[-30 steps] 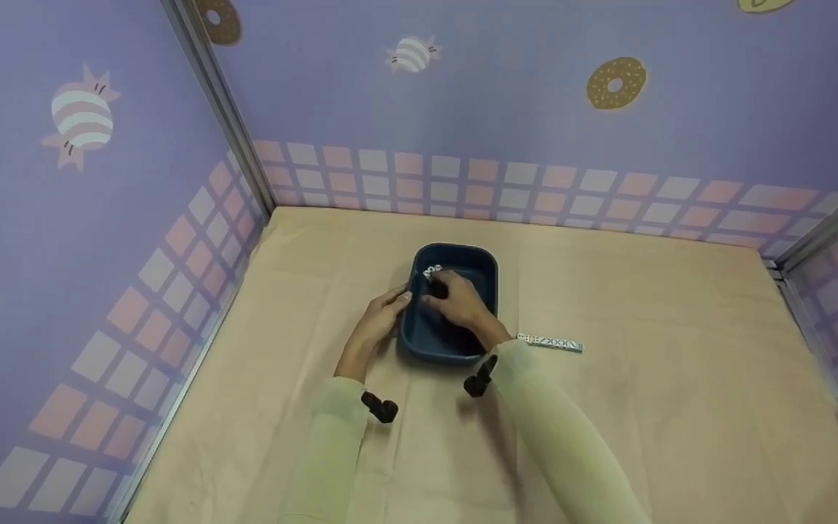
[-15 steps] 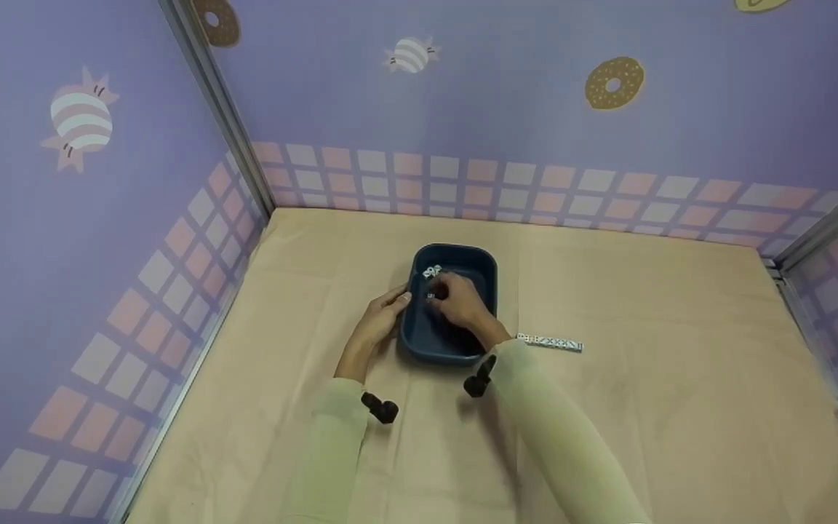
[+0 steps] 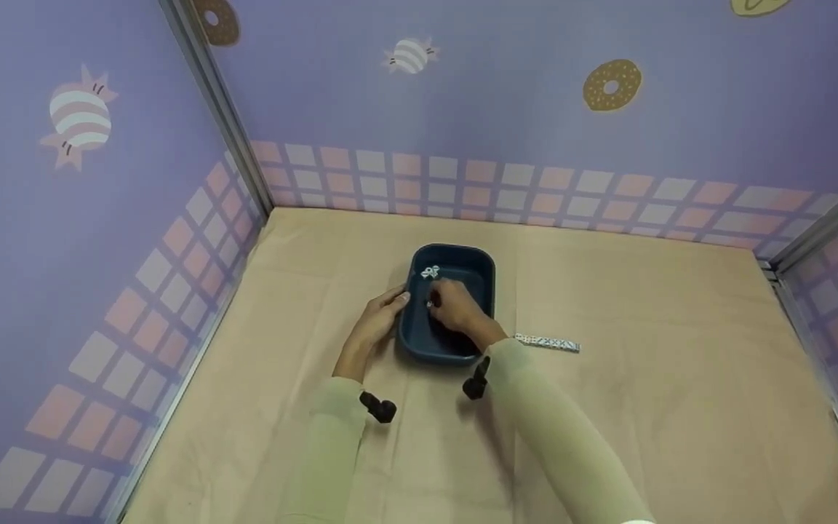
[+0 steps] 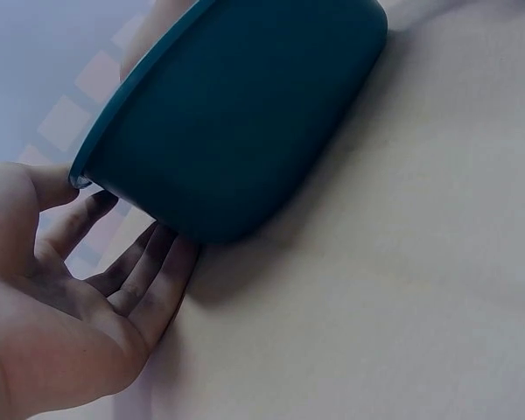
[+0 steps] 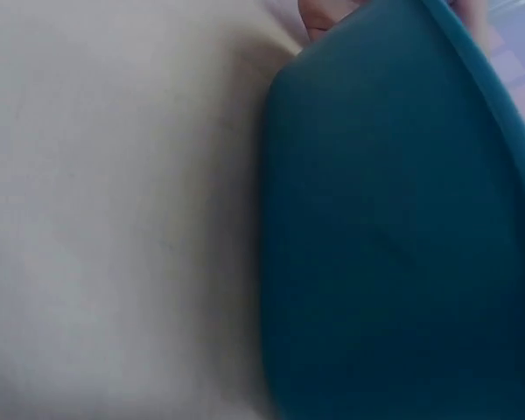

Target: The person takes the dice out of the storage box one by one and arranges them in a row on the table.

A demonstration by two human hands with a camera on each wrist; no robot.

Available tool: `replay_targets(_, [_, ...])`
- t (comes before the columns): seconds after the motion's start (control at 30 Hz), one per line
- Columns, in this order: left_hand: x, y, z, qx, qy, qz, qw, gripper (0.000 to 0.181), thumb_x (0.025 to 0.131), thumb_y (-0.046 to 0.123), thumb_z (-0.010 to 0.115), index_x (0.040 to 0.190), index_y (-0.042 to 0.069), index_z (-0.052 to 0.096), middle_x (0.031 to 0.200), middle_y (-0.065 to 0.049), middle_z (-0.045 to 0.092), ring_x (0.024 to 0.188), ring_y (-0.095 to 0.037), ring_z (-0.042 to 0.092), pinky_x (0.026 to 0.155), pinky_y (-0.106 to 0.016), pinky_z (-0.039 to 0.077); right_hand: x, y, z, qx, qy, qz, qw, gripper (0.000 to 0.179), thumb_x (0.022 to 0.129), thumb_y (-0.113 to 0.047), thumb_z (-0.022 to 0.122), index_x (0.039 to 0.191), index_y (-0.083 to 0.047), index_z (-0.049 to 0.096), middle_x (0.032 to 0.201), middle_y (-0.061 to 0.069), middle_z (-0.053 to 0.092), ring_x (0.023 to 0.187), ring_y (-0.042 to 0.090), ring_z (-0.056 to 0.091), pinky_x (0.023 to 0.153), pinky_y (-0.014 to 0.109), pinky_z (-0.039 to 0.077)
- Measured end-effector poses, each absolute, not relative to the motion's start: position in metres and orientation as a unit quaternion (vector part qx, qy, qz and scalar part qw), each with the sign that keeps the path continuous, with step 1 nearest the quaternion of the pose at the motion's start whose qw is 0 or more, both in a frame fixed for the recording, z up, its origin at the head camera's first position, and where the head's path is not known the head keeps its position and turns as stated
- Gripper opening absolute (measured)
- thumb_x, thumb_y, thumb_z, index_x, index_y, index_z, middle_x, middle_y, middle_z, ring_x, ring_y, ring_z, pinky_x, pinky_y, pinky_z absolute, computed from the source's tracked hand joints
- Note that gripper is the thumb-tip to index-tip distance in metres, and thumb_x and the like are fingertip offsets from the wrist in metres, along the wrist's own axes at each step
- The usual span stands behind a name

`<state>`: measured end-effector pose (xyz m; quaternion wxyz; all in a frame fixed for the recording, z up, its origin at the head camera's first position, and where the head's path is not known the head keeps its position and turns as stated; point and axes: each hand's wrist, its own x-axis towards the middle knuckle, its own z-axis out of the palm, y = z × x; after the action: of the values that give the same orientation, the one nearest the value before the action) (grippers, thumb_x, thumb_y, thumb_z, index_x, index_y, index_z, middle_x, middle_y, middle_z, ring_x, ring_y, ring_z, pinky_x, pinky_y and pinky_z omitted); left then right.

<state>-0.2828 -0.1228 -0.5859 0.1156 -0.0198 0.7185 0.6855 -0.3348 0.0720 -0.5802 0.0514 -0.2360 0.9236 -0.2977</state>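
A dark blue plastic basin (image 3: pixel 410 342) stands on the cloth in the head view. My left hand (image 3: pixel 377 320) holds its left side. In the left wrist view, the thumb of that hand (image 4: pixel 79 306) hooks over the rim and the fingers rest against the outer wall. My right hand (image 3: pixel 457 306) reaches inside the basin with curled fingers, pinching a small white die (image 3: pixel 430 304) that is mostly hidden. Several white dice with dark spots (image 3: pixel 430 271) lie in a cluster toward the basin's far left. In the right wrist view, only the basin's outer wall (image 5: pixel 385 210) shows in front.
To the right of the basin, a straight row of white dice (image 3: pixel 550 343) lies on the beige cloth (image 3: pixel 644 378), close to the right wrist. Purple patterned panels (image 3: pixel 492 87) enclose the back and sides. A dark wrist camera (image 3: pixel 379 407) sits on each sleeve.
My right hand has drawn slightly back toward me inside the basin, fingers curled closer together, uncovering more of the dice cluster. My left hand has stayed at the basin's side.
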Motion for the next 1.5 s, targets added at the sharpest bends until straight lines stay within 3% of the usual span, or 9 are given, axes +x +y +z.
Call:
replay_targets(0.23, [-0.283,-0.122,-0.585,-0.028,0.699,0.702,0.134,0.052,0.113,0.032,0.054,0.161,0.015,0.047,0.156,-0.014,0.055,0.133,-0.031,0.062,0.105,-0.046,0.054,-0.325,0.08,-0.565,-0.267,0.905,-0.329,0.046,0.01,0.101,-0.005,0.071,0.109,0.0,0.074,0.104,0.01,0.071,0.096,0.024,0.066,0.087,0.042,0.056])
replay_targets(0.47, [-0.284,-0.123,-0.585,-0.041,0.712,0.691,0.121,0.053,0.111,0.035,0.057,0.16,0.018,0.049,0.152,-0.013,0.058,0.128,-0.029,0.065,0.099,-0.041,0.056,-0.314,0.101,-0.53,-0.317,0.882,-0.347,0.036,0.009,0.101,-0.007,0.072,0.107,-0.001,0.074,0.1,0.006,0.071,0.09,0.019,0.067,0.083,0.037,0.058])
replay_targets(0.7, [-0.284,-0.124,-0.584,-0.033,0.72,0.684,0.113,0.053,0.111,0.035,0.057,0.161,0.016,0.048,0.159,-0.013,0.051,0.141,-0.031,0.055,0.115,-0.048,0.045,-0.298,0.15,-0.514,-0.32,0.878,-0.355,-0.02,0.012,0.099,-0.003,0.073,0.11,0.001,0.072,0.102,0.01,0.068,0.09,0.022,0.065,0.08,0.039,0.058])
replay_targets(0.97, [-0.282,-0.123,-0.584,-0.031,0.714,0.689,0.119,0.053,0.112,0.034,0.056,0.161,0.017,0.048,0.157,-0.014,0.054,0.14,-0.031,0.056,0.114,-0.048,0.046,-0.272,0.23,-0.527,-0.299,0.883,-0.361,-0.017,0.011,0.101,-0.004,0.072,0.111,-0.001,0.074,0.103,0.006,0.07,0.092,0.02,0.068,0.082,0.042,0.06])
replay_targets(1.17, [-0.28,-0.123,-0.584,-0.035,0.722,0.681,0.115,0.054,0.111,0.035,0.057,0.161,0.016,0.048,0.161,-0.013,0.049,0.143,-0.031,0.052,0.117,-0.048,0.043,-0.249,0.285,-0.54,-0.221,0.886,-0.407,-0.006,0.014,0.099,-0.003,0.074,0.113,0.0,0.073,0.104,0.006,0.072,0.095,0.022,0.069,0.086,0.043,0.059])
replay_targets(1.3, [-0.281,-0.123,-0.583,-0.036,0.723,0.68,0.118,0.055,0.111,0.036,0.057,0.162,0.016,0.047,0.16,-0.014,0.05,0.141,-0.033,0.054,0.116,-0.048,0.044,-0.237,0.314,-0.553,-0.166,0.889,-0.425,-0.032,0.016,0.096,0.002,0.076,0.111,0.001,0.073,0.102,0.01,0.073,0.095,0.027,0.07,0.086,0.039,0.059])
replay_targets(1.5, [-0.283,-0.122,-0.585,-0.038,0.73,0.672,0.116,0.053,0.111,0.037,0.057,0.161,0.019,0.049,0.165,-0.011,0.043,0.151,-0.032,0.043,0.121,-0.048,0.037,-0.227,0.341,-0.576,-0.121,0.899,-0.418,-0.045,0.018,0.094,0.007,0.076,0.111,0.001,0.073,0.106,0.013,0.072,0.099,0.03,0.069,0.084,0.026,0.056])
